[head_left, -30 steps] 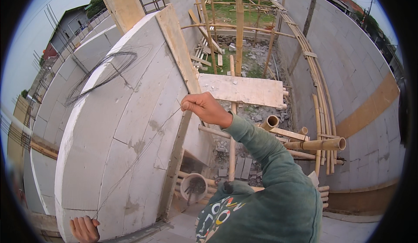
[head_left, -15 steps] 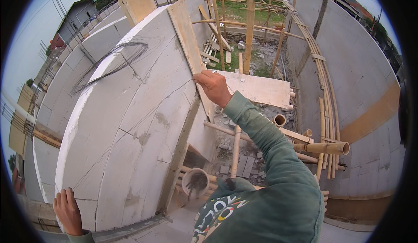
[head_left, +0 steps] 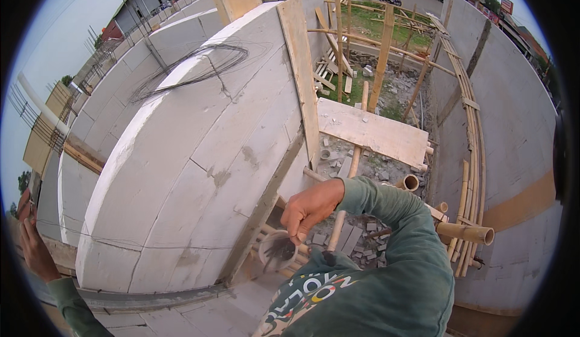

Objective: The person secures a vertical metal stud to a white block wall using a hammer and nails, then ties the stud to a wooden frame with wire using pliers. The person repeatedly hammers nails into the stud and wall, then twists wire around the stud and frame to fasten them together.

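A thin dark wire [head_left: 175,247] stretches low across the face of the light grey block wall [head_left: 199,180], between my two hands. My right hand [head_left: 311,209] pinches its end, fingers pointing down in front of the pale bucket [head_left: 264,253]. Beyond the wall's left end, at the picture's edge, my left hand [head_left: 37,251] is raised and closed on the wire's other stretch; its fingertips show only in part. A loose coil of the same kind of wire [head_left: 232,48] hangs over the wall's white top edge, apart from both hands.
A plywood strip [head_left: 297,65] stands at the wall's far end. To the right are a plywood board [head_left: 371,132], jutting bamboo poles [head_left: 465,233] and rubble [head_left: 368,246] below. Another block wall [head_left: 507,113] bounds the right side. Upright rods [head_left: 124,1] rise at far left.
My right hand has come down from the plywood strip to in front of the bucket. My left hand has moved outward left and up. The wire between them now lies lower and nearly level.
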`<control>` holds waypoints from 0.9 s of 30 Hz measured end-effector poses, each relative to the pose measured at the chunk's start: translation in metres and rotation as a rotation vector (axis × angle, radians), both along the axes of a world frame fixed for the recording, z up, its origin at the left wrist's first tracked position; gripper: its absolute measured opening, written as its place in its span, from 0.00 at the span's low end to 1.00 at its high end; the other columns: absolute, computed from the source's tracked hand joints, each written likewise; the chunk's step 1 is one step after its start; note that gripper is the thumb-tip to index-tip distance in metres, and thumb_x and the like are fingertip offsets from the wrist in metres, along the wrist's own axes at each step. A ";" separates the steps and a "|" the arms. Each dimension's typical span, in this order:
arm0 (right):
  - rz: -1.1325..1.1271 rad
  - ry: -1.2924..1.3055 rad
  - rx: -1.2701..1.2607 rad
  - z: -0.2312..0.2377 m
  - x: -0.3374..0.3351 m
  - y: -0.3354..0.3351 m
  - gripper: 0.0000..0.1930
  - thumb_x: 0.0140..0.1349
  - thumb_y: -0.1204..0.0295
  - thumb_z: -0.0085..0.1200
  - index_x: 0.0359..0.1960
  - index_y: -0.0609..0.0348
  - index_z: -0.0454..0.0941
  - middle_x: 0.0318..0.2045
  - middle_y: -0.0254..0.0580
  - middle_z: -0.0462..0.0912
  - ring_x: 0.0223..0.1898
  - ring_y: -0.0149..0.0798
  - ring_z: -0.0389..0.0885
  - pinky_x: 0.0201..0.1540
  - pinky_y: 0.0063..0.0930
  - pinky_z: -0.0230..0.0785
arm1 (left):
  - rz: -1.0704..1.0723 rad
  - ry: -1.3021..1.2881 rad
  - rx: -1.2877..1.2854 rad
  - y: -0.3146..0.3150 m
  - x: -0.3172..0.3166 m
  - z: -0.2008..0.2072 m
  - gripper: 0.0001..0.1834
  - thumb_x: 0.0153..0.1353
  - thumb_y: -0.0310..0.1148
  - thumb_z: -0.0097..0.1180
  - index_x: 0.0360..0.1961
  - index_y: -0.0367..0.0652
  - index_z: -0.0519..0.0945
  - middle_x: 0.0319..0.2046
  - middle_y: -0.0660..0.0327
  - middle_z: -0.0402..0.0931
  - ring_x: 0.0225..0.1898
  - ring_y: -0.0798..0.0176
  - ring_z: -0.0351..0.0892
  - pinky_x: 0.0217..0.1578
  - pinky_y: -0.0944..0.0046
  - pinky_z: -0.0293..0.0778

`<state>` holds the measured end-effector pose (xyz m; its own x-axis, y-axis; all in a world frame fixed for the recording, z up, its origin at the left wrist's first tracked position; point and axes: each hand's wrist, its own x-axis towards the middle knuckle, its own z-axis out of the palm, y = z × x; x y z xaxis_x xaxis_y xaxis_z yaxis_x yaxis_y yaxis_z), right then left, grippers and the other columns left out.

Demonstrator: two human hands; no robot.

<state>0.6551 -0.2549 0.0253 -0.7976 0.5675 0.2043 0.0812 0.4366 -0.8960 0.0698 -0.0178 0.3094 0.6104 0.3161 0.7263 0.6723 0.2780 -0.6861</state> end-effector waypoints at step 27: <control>-0.011 0.109 -0.056 -0.046 -0.021 -0.016 0.16 0.60 0.60 0.62 0.26 0.61 0.81 0.23 0.30 0.69 0.30 0.30 0.67 0.33 0.29 0.59 | 0.233 -0.016 -0.123 -0.013 0.034 -0.025 0.08 0.64 0.32 0.52 0.43 0.44 0.74 0.34 0.62 0.76 0.40 0.62 0.76 0.39 0.64 0.75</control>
<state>0.6344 -0.2711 -0.0204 -0.7659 0.5892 0.2574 -0.0134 0.3855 -0.9226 0.1040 -0.0309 0.2843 0.4996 0.5337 0.6823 0.6105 0.3419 -0.7144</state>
